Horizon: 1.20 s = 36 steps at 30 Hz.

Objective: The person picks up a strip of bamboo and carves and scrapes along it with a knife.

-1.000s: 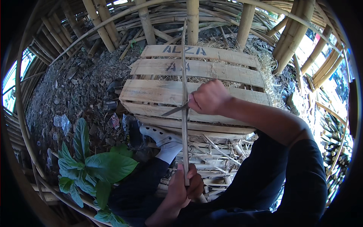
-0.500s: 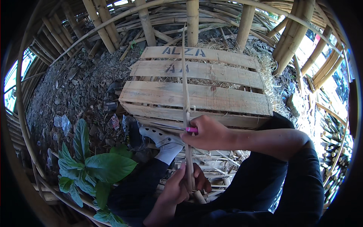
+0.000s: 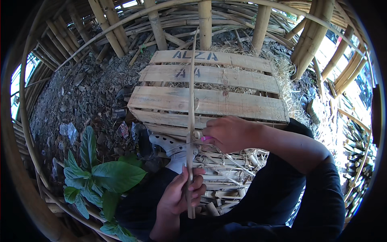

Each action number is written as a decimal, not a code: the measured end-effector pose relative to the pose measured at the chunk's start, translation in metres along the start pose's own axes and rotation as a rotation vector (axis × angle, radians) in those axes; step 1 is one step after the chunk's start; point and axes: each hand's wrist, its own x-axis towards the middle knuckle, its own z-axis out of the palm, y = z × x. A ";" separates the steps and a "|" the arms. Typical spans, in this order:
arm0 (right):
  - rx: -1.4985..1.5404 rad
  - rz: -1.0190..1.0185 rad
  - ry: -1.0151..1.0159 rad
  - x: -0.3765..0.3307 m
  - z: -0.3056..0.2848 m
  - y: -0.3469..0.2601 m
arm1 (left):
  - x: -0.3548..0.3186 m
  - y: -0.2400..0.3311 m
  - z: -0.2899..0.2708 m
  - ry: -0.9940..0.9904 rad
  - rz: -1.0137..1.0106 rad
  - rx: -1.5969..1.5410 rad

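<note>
Big wooden pallet (image 3: 209, 90) lies flat up front, with a long thin bamboo strip (image 3: 191, 109) standing upright across it. Left hand (image 3: 180, 193) is wrapped around the strip's lower end, and right hand (image 3: 228, 133) is fisted on a pink-handled knife (image 3: 192, 142) with its blade against the strip.

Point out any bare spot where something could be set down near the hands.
The wooden pallet slats beyond the right hand and the bamboo strip lie bare. Below, around the left hand, bamboo offcuts crowd the ground.
</note>
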 end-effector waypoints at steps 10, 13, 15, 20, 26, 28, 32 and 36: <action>-0.313 0.092 0.019 0.014 0.026 -0.057 | -0.008 0.018 -0.027 -0.278 -0.163 -0.506; -0.442 0.006 0.365 0.024 0.036 -0.013 | -0.008 0.020 -0.019 -0.229 -0.168 -0.455; -0.449 0.242 0.251 0.036 0.024 -0.025 | -0.001 0.020 -0.023 -0.174 -0.177 -0.443; -0.410 0.024 0.218 0.035 0.038 -0.029 | -0.003 0.018 -0.030 -0.195 -0.181 -0.446; -0.408 0.005 0.269 0.029 0.042 -0.029 | -0.004 0.016 -0.029 -0.166 -0.173 -0.442; -0.464 0.140 0.283 0.038 0.030 -0.020 | -0.005 0.015 -0.031 -0.136 -0.164 -0.417; -0.351 0.046 0.035 0.028 0.041 -0.036 | -0.001 0.013 -0.032 -0.121 -0.140 -0.398; -0.496 0.184 0.147 0.038 0.026 -0.020 | -0.001 0.017 -0.027 -0.077 -0.135 -0.405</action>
